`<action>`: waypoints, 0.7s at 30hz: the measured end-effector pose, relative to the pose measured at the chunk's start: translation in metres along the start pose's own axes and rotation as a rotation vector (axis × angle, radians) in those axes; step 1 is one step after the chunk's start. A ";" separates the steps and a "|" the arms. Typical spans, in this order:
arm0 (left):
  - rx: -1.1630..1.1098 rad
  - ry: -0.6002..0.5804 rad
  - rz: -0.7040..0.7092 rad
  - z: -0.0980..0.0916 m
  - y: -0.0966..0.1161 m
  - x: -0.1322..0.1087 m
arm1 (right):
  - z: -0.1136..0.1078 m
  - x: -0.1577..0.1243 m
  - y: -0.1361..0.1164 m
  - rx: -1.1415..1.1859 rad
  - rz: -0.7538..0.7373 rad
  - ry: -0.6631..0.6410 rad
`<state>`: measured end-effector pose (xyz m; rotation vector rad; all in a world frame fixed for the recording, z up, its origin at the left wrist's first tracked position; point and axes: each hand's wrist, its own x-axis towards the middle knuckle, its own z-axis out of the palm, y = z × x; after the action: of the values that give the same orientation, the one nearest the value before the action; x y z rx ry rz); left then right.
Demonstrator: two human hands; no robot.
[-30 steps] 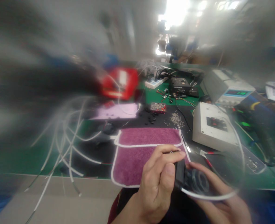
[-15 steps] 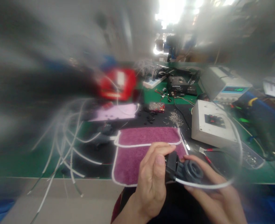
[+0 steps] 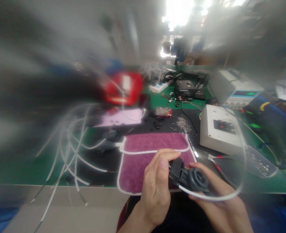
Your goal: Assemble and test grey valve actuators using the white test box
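Note:
Between my hands, above the front edge of the bench, is a black plastic device (image 3: 176,171) with a round, ringed dark grey end (image 3: 197,178). My left hand (image 3: 157,186) is closed on its block-shaped left side, thumb and fingers pressed against it. My right hand (image 3: 218,191) wraps around the round end from the right and below; some of its fingers are hidden. A white cable (image 3: 215,198) leaves the device's underside and loops up to the right. A purple cloth with white edging (image 3: 130,171) lies beneath and behind my left hand.
White cables (image 3: 70,155) spread over the left bench edge. Behind the cloth are loose metal pins (image 3: 183,124) and a red tray of small metal parts (image 3: 164,112). At right stand a white box (image 3: 220,129), a clear tray (image 3: 260,163) and a power supply with a display (image 3: 240,89).
Both hands and the device have shifted slightly left. The device looks slightly turned, and the white cable's loop has drawn in a little to the left.

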<state>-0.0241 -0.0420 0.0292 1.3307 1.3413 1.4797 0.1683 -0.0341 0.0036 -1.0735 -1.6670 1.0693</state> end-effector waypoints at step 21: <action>0.322 -0.326 0.041 -0.018 -0.004 -0.019 | -0.001 0.000 0.000 0.662 0.431 -0.077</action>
<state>-0.0386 -0.0638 0.0222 1.7268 1.3772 1.0404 0.1693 -0.0336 0.0035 -0.9585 -1.0125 1.7962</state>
